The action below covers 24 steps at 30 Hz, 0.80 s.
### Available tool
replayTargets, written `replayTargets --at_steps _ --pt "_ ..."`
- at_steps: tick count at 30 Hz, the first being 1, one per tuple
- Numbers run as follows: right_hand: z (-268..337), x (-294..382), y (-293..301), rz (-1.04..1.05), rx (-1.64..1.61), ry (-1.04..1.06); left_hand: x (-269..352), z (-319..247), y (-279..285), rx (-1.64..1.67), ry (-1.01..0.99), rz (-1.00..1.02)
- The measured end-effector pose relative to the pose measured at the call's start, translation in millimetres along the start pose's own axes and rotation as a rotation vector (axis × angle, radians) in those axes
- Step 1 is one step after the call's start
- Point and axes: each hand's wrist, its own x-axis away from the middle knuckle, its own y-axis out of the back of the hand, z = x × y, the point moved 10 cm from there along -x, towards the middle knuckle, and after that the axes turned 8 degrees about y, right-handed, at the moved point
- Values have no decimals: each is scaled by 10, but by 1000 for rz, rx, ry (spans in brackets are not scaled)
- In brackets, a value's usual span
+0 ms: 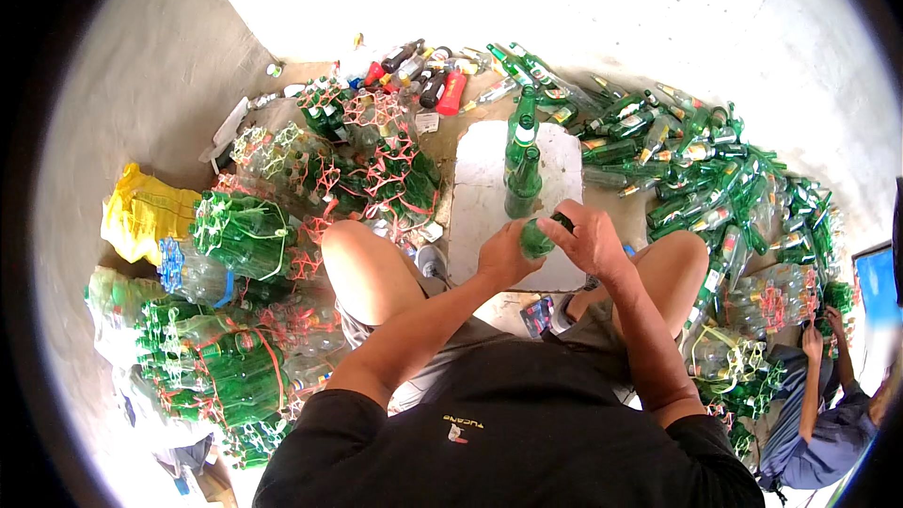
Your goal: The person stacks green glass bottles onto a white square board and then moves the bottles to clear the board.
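Observation:
Between my hands, above the near half of a low white board (480,176), is a green glass bottle (537,238). My left hand (509,254) is wrapped around its body. My right hand (589,236) grips the other end, its thumb and fingers around the dark part there. Just beyond, a green glass bottle (524,187) stands upright on the board. Behind it are more upright green bottles (524,130), one with a pale neck label, partly overlapping in view.
A large heap of loose green bottles (705,169) lies at the right. Bottles tied in bundles with pink cord (398,176) fill the left, near a yellow woven sack (144,215). Dark bottles and a red bottle (451,93) lie by the wall. Another person (822,430) sits at the far right.

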Motion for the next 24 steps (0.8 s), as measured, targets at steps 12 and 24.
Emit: replayTargets --at_steps 12,24 --pt "-1599 291 39 -269 -221 -454 -123 343 -87 71 43 -66" --pt "-1778 101 -1210 -35 -331 -384 -212 297 42 126 99 -48"
